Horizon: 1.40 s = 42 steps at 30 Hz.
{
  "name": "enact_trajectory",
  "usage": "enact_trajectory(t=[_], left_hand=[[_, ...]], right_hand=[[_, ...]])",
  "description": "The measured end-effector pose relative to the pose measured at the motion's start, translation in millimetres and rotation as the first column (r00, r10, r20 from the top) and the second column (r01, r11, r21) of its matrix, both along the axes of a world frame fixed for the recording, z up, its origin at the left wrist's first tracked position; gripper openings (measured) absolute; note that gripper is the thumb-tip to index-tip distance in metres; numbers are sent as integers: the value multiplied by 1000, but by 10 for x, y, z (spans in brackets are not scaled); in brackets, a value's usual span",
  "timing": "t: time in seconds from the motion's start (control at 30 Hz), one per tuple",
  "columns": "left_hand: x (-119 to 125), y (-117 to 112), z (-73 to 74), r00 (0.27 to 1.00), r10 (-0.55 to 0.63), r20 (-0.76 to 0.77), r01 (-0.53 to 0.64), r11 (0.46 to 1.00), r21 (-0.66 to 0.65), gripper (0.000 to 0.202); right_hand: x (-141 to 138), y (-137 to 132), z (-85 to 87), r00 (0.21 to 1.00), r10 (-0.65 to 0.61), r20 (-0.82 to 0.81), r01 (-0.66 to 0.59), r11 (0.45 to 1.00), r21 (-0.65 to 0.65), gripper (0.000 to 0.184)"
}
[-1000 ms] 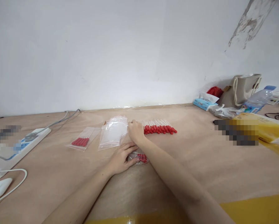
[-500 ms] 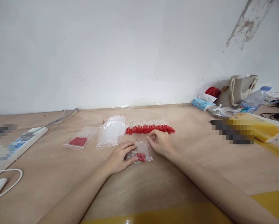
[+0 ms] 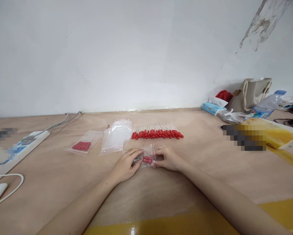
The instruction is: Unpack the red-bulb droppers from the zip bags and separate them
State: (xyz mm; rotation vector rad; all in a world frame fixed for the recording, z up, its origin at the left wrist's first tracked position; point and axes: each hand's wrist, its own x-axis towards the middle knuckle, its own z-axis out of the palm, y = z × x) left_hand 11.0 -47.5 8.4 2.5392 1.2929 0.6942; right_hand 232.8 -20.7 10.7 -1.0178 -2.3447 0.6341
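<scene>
A clear zip bag [image 3: 148,152] with red-tipped sticks [image 3: 147,159] inside lies on the table between my hands. My left hand [image 3: 128,164] grips its left end, thumb and fingers closed around the plastic. At the red-lined zip edge on the right, my right hand [image 3: 168,158] pinches the bag between thumb and fingers. Behind them stretches a row of loose red-tipped sticks [image 3: 158,134], red ends toward me. Left of the row is a stack of flat clear zip bags [image 3: 114,138]. Farther left, another zip bag [image 3: 94,138] holds several red-tipped sticks.
A power strip [image 3: 36,143] with a grey cable sits at the left. On the right are a tissue pack [image 3: 212,108], a cloth bag [image 3: 254,94], a plastic bottle [image 3: 271,101] and a yellow package [image 3: 276,133]. A white wall [image 3: 117,55] bounds the brown-covered table at the back.
My right hand has come down from near the row of sticks to the bag's zip edge and taken hold of it. My left hand stays on the bag.
</scene>
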Motion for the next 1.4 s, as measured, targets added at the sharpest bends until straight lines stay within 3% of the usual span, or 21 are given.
enact_trajectory(t=[0.23, 0.43, 0.6, 0.77, 1.07, 1.2, 1.3, 1.4], left_hand=[[-11, 18, -2, 999, -38, -18, 38, 999, -10, 38], [-56, 0, 55, 983, -123, -136, 116, 991, -62, 52], [-70, -14, 75, 973, -158, -169, 148, 986, -73, 60], [-66, -8, 87, 961, -175, -213, 159, 983, -90, 61], [-77, -17, 97, 951, -215, -223, 196, 975, -103, 62], [-82, -10, 90, 945, -221, -240, 200, 974, -111, 62], [-80, -7, 89, 942, -216, -256, 194, 975, -109, 62], [-83, -10, 99, 942, -200, -268, 175, 978, -115, 63]], right_hand=[[-78, -42, 34, 995, 56, -78, -54, 998, 35, 20], [-64, -67, 42, 995, -36, -95, 30, 998, -57, 7], [-42, -52, 70, 997, 58, -49, -61, 997, -57, 14], [-16, -65, 90, 996, -5, -84, -7, 990, -140, 8], [72, -71, 129, 1000, 22, -12, -23, 990, -140, 17], [76, -51, 73, 999, -7, -35, 2, 988, -154, 10], [155, 17, 40, 989, -28, -148, -19, 952, -304, 14], [305, 110, 38, 945, -119, -303, -80, 817, -571, 28]])
